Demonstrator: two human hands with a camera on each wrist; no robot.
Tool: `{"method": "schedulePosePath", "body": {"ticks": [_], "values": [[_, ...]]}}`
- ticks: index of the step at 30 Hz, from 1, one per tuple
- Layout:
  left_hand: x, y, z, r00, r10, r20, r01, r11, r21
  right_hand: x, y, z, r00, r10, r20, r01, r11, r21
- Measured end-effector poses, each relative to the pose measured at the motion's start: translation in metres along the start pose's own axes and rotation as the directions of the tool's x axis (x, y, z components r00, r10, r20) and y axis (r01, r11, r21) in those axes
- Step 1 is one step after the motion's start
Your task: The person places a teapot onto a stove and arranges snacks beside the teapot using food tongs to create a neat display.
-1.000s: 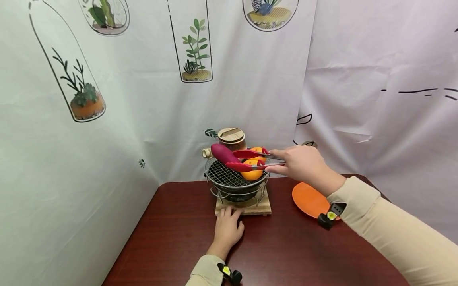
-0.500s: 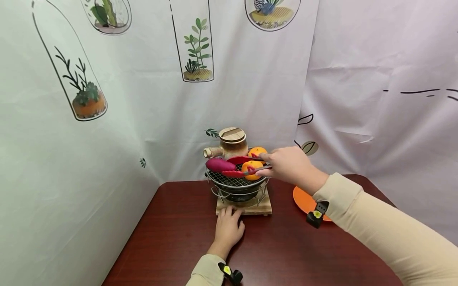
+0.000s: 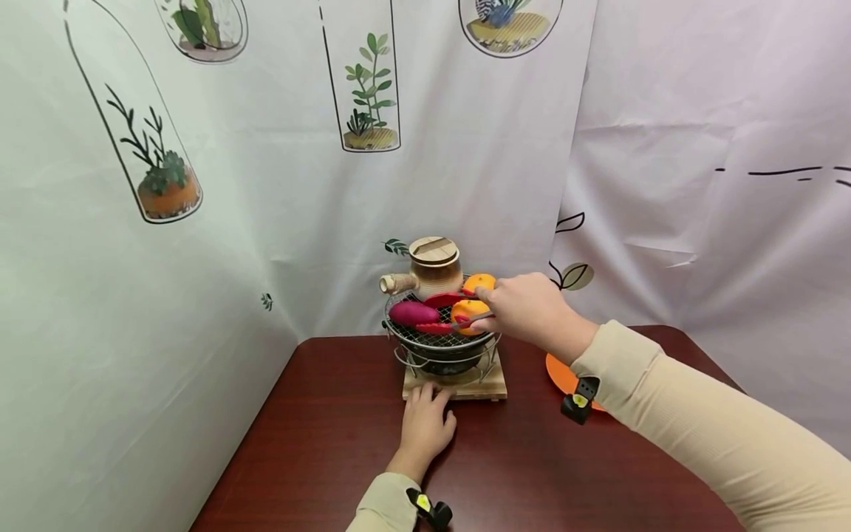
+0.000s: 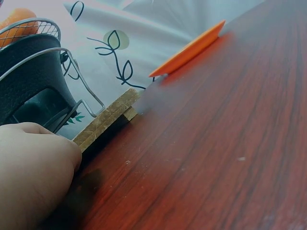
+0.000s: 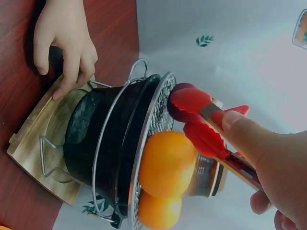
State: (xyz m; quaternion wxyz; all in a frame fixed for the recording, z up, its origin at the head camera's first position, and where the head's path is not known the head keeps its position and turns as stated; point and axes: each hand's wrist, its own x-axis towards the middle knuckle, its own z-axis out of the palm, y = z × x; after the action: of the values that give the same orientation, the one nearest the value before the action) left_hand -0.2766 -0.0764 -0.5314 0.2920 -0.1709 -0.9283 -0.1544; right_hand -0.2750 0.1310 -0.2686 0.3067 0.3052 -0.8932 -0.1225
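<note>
My right hand (image 3: 528, 310) grips metal tongs with red tips (image 3: 435, 328), reaching in over a round mesh grill (image 3: 448, 340). A purple sweet potato (image 3: 414, 313) lies on the left part of the mesh. The tong tips stand apart right at its near end, as the right wrist view shows. Two oranges (image 5: 168, 163) sit on the right part of the mesh, partly behind the tongs in the head view. My left hand (image 3: 424, 427) rests at the front edge of the wooden board (image 3: 492, 384) under the grill, fingertips on the wood.
Behind the sweet potato stands a brown pot (image 3: 435, 277) with a wooden lid and a side handle pointing left. An orange plate (image 3: 561, 373) lies on the table to the right, partly under my right forearm. Printed cloth (image 3: 299, 185) hangs behind the table.
My right hand has moved left and down with the tongs. The sweet potato has gone from tilted between the tips, above the mesh, to lying on it. The left hand stays put.
</note>
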Motion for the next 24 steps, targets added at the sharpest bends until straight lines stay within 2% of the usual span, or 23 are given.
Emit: {"method": "schedulePosePath", "body": {"ticks": [4, 8, 16, 21, 24], "values": [[0.0, 0.0, 0.001, 1.0, 0.007, 0.001, -0.007, 1.0, 0.005, 0.0, 0.0, -0.002, 1.0, -0.014, -0.027, 0.014, 1.0, -0.01], [0.0, -0.001, 0.001, 1.0, 0.013, -0.006, -0.013, 1.0, 0.009, 0.0, 0.001, -0.005, 1.0, -0.016, -0.021, 0.016, 1.0, -0.018], [-0.001, 0.0, 0.0, 1.0, 0.008, -0.001, -0.008, 1.0, -0.002, -0.006, 0.008, -0.011, 1.0, 0.027, 0.002, -0.027, 1.0, 0.01], [-0.001, 0.0, 0.002, 0.999, 0.023, -0.027, -0.023, 1.0, 0.004, -0.012, 0.016, -0.016, 0.997, 0.074, 0.037, -0.076, 0.996, 0.05], [-0.001, -0.001, 0.003, 0.999, 0.022, -0.035, -0.022, 1.0, -0.004, -0.016, 0.024, -0.019, 0.995, 0.094, 0.028, -0.096, 0.992, 0.085]]}}
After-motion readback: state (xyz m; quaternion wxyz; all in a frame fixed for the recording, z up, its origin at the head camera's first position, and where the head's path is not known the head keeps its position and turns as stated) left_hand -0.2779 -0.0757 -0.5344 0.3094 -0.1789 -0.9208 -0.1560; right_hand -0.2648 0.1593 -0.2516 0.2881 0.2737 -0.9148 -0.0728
